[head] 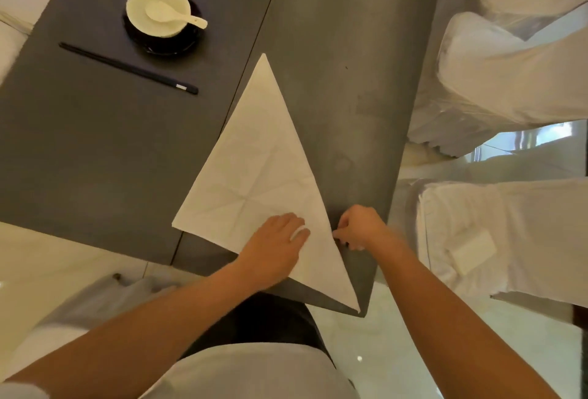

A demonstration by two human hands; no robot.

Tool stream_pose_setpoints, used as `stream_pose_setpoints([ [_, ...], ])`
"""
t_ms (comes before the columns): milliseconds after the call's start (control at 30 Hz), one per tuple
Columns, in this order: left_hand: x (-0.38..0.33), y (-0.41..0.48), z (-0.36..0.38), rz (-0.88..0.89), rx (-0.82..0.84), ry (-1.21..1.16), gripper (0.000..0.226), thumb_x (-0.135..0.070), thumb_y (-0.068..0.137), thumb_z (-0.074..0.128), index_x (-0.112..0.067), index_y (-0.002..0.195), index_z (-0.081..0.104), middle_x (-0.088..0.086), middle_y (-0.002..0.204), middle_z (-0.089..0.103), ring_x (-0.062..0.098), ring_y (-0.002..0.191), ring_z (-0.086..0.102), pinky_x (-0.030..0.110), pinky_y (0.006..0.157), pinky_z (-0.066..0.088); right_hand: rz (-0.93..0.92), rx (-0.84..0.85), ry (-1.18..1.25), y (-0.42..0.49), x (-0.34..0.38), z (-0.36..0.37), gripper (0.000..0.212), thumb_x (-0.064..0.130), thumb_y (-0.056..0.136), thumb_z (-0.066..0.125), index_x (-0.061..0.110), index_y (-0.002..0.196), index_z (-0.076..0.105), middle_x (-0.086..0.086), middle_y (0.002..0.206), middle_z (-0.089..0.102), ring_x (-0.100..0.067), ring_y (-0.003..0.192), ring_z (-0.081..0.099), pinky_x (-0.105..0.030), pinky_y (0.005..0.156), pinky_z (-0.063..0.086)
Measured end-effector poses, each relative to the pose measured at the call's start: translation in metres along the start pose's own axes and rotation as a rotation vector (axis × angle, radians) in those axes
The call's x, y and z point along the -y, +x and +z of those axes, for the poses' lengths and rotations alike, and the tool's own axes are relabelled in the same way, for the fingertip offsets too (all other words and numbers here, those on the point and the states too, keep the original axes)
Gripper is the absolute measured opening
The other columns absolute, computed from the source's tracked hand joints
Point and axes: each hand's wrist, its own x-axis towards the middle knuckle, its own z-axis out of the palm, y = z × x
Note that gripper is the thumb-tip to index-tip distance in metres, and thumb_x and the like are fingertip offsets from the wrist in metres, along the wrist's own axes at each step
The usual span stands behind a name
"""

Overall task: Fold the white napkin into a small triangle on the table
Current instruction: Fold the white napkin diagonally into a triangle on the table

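**Position.** The white napkin, a creased cloth square already doubled into one large triangle, lies flat on the dark grey matte surface. Its apex points to 12 o'clock. One corner sits at 8 o'clock, and the other at 5 o'clock, reaching the corner of the surface nearest the person.

**Grips.** The left grip rests on the cloth's lower part, at 6 o'clock from the napkin's centre. Its fingers are extended and press the layers down, and it holds nothing. The right grip sits at 3 o'clock from the left one. Its fingers are curled at the napkin's long right-hand edge and appear to pinch that edge.

**Step in hand.** In my judgement the first diagonal fold is done and the second is being set up. The triangle is too large to count as small.

**Next move.** One outer corner needs carrying across to meet the other, with the edges matched. The flat grip should anchor the cloth, then run along the new crease. The 5 o'clock corner lies at the surface's rim and may slip off.

**Other items.** At 11 o'clock from the napkin, well apart from it, a white round bowl holding a white ceramic spoon stands on a dark saucer. Black chopsticks lie beside them. White-covered chairs stand at 3 o'clock.
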Motion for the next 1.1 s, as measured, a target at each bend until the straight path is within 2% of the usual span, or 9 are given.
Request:
stream_pose_setpoints([
  [133, -0.038, 0.015, 0.032, 0.344, 0.204, 0.024, 0.052, -0.036, 0.091, 0.059, -0.013, 0.137, 0.053, 0.015, 0.143, 0.050, 0.037, 0.136, 0.042, 0.048, 0.113, 0.033, 0.074, 0.065, 0.141, -0.009, -0.021, -0.002, 0.010, 0.027, 0.084, 0.074, 0.016, 0.082, 0.075, -0.001, 0.074, 0.073, -0.014, 0.063, 0.071, -0.023, 0.059, 0.058],
  [267, -0.050, 0.018, 0.043, 0.432, 0.345, 0.066, 0.055, -0.042, 0.098, 0.045, -0.016, 0.147, 0.041, 0.016, 0.154, 0.037, 0.039, 0.146, 0.021, 0.052, 0.118, 0.019, 0.163, 0.132, 0.120, -0.039, -0.056, 0.029, 0.017, 0.031, 0.081, 0.077, 0.018, 0.090, 0.076, -0.004, 0.088, 0.073, -0.018, 0.078, 0.070, -0.031, 0.077, 0.061],
  [400, -0.051, 0.012, 0.048, 0.504, 0.481, 0.078, 0.056, -0.047, 0.101, 0.036, -0.019, 0.150, 0.035, 0.014, 0.161, 0.023, 0.039, 0.149, 0.007, 0.053, 0.121, 0.008, 0.247, 0.089, 0.257, -0.059, -0.074, 0.072, 0.014, 0.027, 0.077, 0.081, 0.017, 0.083, 0.075, -0.004, 0.085, 0.071, -0.019, 0.082, 0.067, -0.032, 0.081, 0.059],
  [567, -0.052, 0.016, 0.051, 0.572, 0.536, 0.102, 0.060, -0.051, 0.102, 0.028, -0.021, 0.154, 0.024, 0.011, 0.163, 0.015, 0.037, 0.150, 0.000, 0.055, 0.120, 0.006, 0.346, -0.024, 0.238, -0.059, -0.082, 0.094, 0.027, 0.037, 0.069, 0.083, 0.022, 0.068, 0.061, -0.001, 0.072, 0.063, -0.018, 0.070, 0.063, -0.028, 0.065, 0.050],
  [667, -0.057, 0.015, 0.056, 0.625, 0.569, 0.104, 0.064, -0.057, 0.101, 0.023, -0.024, 0.155, 0.018, 0.008, 0.165, 0.010, 0.036, 0.150, -0.006, 0.054, 0.120, -0.001, 0.358, -0.052, 0.218, -0.059, -0.084, 0.101, 0.026, 0.041, 0.074, 0.079, 0.022, 0.074, 0.060, 0.000, 0.075, 0.064, -0.016, 0.069, 0.061, -0.026, 0.066, 0.049],
  [767, -0.057, 0.017, 0.056, 0.626, 0.581, 0.141, 0.067, -0.060, 0.100, 0.021, -0.025, 0.156, 0.012, 0.006, 0.166, 0.002, 0.032, 0.151, -0.011, 0.053, 0.120, -0.008, 0.367, -0.040, 0.195, -0.057, -0.086, 0.104, 0.026, 0.042, 0.078, 0.077, 0.023, 0.081, 0.059, 0.000, 0.083, 0.065, -0.016, 0.072, 0.061, -0.026, 0.070, 0.049],
  [867, -0.042, 0.022, 0.050, 0.536, 0.551, 0.138, 0.072, -0.064, 0.098, 0.018, -0.024, 0.157, 0.004, 0.005, 0.165, -0.003, 0.029, 0.151, -0.013, 0.051, 0.119, -0.011, 0.379, 0.015, 0.178, -0.052, -0.085, 0.101, 0.031, 0.045, 0.076, 0.078, 0.023, 0.083, 0.058, 0.001, 0.084, 0.062, -0.016, 0.075, 0.061, -0.026, 0.072, 0.048],
  [1000, 0.003, 0.040, 0.036, 0.406, 0.490, 0.182, 0.077, -0.066, 0.097, 0.010, -0.020, 0.157, -0.005, 0.007, 0.165, -0.008, 0.030, 0.150, -0.015, 0.050, 0.120, -0.008, 0.371, 0.060, 0.142, -0.049, -0.087, 0.097, 0.035, 0.050, 0.075, 0.077, 0.023, 0.085, 0.057, 0.000, 0.089, 0.063, -0.016, 0.079, 0.062, -0.028, 0.077, 0.050],
  [1100, 0.044, 0.060, 0.020, 0.321, 0.446, 0.206, 0.077, -0.065, 0.098, 0.007, -0.017, 0.157, -0.001, 0.009, 0.165, -0.005, 0.030, 0.151, -0.012, 0.051, 0.121, -0.001, 0.361, 0.062, 0.136, -0.049, -0.087, 0.094, 0.035, 0.051, 0.074, 0.077, 0.024, 0.082, 0.057, 0.003, 0.085, 0.063, -0.015, 0.076, 0.062, -0.027, 0.076, 0.048],
])
